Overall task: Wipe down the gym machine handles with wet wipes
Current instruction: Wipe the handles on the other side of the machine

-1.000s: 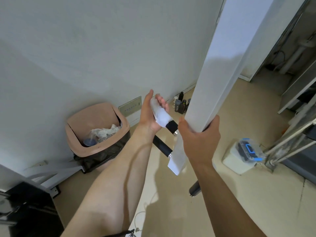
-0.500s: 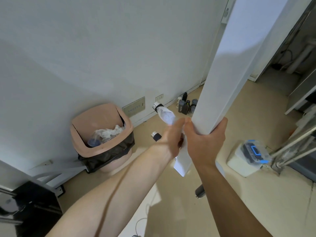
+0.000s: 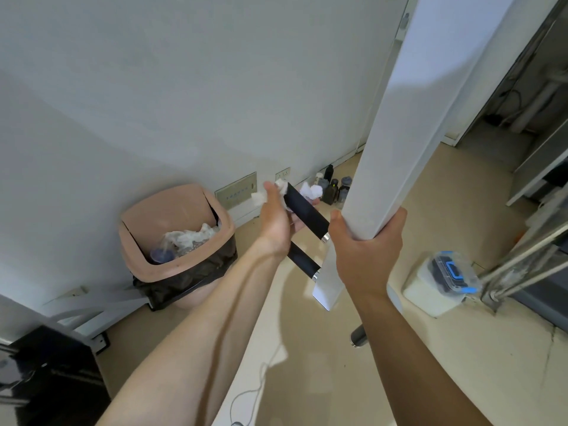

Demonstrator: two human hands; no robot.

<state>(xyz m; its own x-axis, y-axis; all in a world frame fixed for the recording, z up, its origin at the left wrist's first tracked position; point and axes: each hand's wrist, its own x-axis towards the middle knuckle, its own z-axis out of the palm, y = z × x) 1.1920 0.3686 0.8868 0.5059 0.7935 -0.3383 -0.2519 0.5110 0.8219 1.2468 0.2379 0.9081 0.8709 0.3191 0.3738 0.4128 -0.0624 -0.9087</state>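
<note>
The white post [image 3: 396, 124] of the machine is the biggest thing here, and the right hand [image 3: 367, 253] is wrapped firmly around its lower end, fingers closed on the edges, apparently steadying it. Out to the left of that grip run two black handles: the upper handle [image 3: 307, 212] and, just below it, the lower handle [image 3: 302, 260]. A third dark handle end [image 3: 359, 336] pokes out beneath the right forearm.

The job looks partway through. The left hand [image 3: 276, 219] is at the far end of the upper handle, loosely curled rather than clamped, with a crumpled wet wipe [image 3: 310, 191] bunched between fingers and bar, so this handle is being worked now. Whether the lower handle and the third one are already clean cannot be told.

Below and left of the left hand stands a pink bin [image 3: 147, 229] holding crumpled white material. To the right of the right hand, on the floor, sits a wipes tub [image 3: 439, 284].
</note>
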